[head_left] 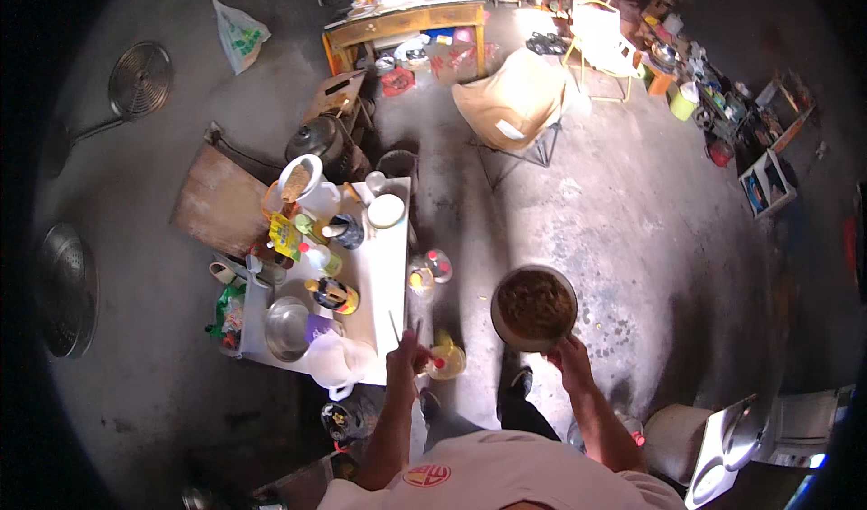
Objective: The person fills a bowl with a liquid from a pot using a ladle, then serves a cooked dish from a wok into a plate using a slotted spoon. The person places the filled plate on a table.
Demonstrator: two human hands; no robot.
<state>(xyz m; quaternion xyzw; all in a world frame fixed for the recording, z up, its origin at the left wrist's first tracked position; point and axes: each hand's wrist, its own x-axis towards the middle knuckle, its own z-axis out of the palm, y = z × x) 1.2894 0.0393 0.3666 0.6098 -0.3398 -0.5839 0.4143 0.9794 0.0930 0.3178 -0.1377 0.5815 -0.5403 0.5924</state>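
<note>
My right hand [566, 356] grips the near rim of a round bowl [496, 316] and holds it above the floor. Brown cooked food [536, 304] in small pieces lies in the bowl. My left hand [408, 356] is closed on a pair of chopsticks [394, 327], tips pointing away from me, by the right edge of the white table [386, 271]. Just right of that hand, a plastic jug of yellow oil [450, 362] with a red cap stands low beside the table.
On the table are a dark sauce bottle [336, 296], a steel basin [287, 327], a white plastic jug [338, 362], a mortar [345, 231] and a white lidded tub [386, 211]. A covered chair [513, 103] stands ahead; a wooden desk [406, 28] is farther back.
</note>
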